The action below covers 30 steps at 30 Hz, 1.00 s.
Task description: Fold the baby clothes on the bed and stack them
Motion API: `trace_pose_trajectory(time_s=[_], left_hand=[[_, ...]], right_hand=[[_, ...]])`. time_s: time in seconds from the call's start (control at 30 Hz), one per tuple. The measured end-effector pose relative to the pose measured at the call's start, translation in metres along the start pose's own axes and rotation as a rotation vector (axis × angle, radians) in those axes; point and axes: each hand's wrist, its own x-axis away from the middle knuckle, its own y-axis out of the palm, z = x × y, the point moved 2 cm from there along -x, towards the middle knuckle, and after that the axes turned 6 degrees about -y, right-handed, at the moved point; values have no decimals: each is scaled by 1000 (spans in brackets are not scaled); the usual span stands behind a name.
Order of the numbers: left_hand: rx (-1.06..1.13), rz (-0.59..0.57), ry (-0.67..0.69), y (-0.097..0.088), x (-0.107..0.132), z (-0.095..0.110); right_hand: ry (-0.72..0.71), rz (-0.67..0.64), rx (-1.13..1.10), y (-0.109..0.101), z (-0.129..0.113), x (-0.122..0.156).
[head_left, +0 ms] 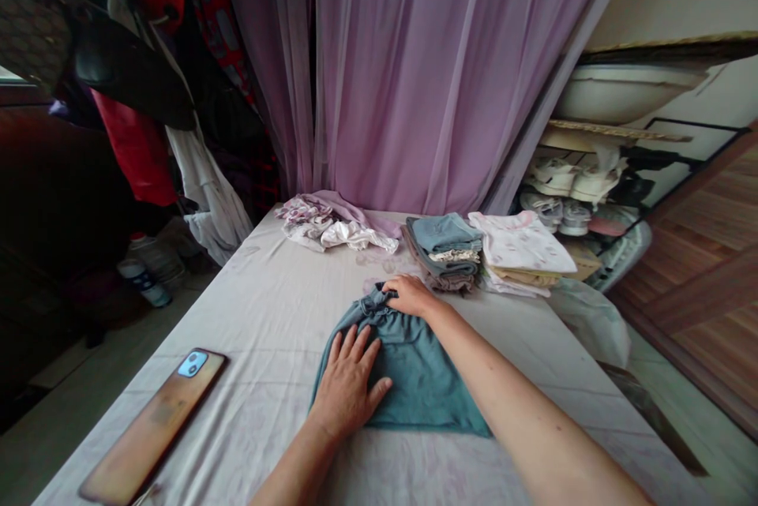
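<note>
A small teal garment (414, 380) lies flat on the pale sheet-covered surface (266, 316) in front of me. My left hand (349, 387) rests flat on its left half, fingers spread. Farther away, my right hand (408, 294) is closed on the gathered waistband at the garment's far edge. Just beyond that hand stands a stack of folded grey and blue clothes (444, 253), with a stack of folded white and beige clothes (521, 253) to its right.
A loose heap of white and pink clothes (332, 226) lies at the far edge below a purple curtain (426, 72). A phone (157, 423) lies face down at the near left. Clothes hang at the left; a shoe rack (580, 190) stands at the right.
</note>
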Motion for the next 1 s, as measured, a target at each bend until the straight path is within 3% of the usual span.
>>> trace_pose_trajectory(time_s=[0.27, 0.4, 0.67, 1.0], left_hand=[[13, -55, -7, -1, -1, 1], [14, -71, -13, -3, -1, 2], [24, -70, -5, -5, 0, 4], [17, -65, -44, -1, -1, 4]], right_hand=[[-48, 26, -17, -7, -9, 4], [7, 38, -51, -6, -11, 4], [93, -62, 74, 4, -14, -16], [217, 139, 98, 24, -20, -29]])
